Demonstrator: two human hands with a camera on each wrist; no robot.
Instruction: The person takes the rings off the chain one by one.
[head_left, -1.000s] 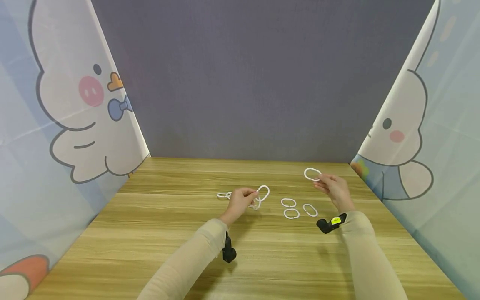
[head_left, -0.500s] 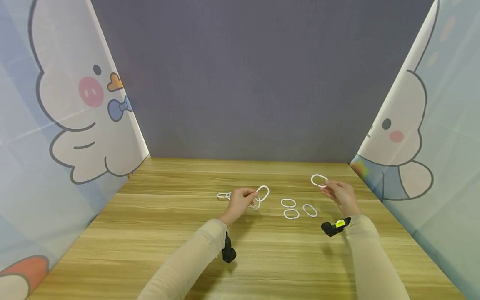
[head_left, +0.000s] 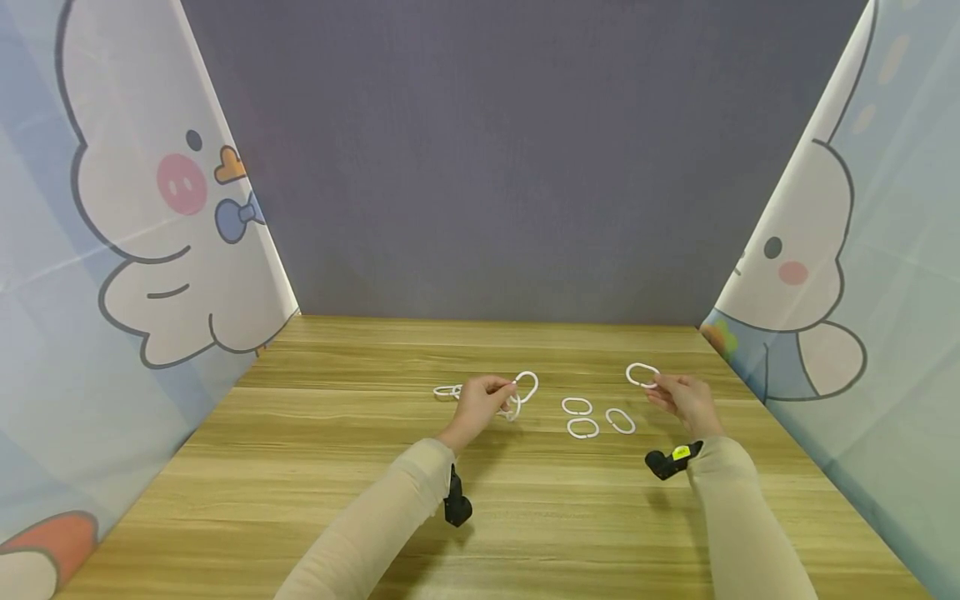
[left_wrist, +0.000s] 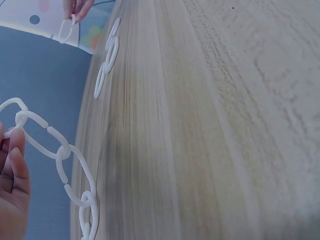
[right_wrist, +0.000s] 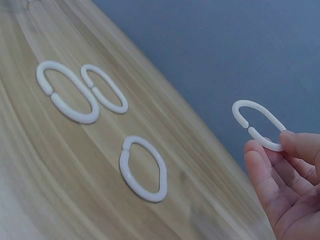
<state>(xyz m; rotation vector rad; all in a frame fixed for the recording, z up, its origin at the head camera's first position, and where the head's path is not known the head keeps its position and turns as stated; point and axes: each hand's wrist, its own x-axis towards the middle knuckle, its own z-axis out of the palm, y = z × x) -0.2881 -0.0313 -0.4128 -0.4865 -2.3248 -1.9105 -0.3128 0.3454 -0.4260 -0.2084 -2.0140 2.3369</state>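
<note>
Oval link (right_wrist: 265, 110), smooth, white, gapped

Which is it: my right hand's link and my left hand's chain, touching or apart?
Apart: the head view shows tabletop and three loose links between the link in the right hand and the chain in the left hand.

Booth (head_left: 525, 158) with cartoon-print curtains (head_left: 127, 250)

Long cream sleeves (head_left: 375, 521) are worn; small black wrist cameras (head_left: 457, 502) are fitted, the right one marked with a bright yellow label (head_left: 681, 452).
</note>
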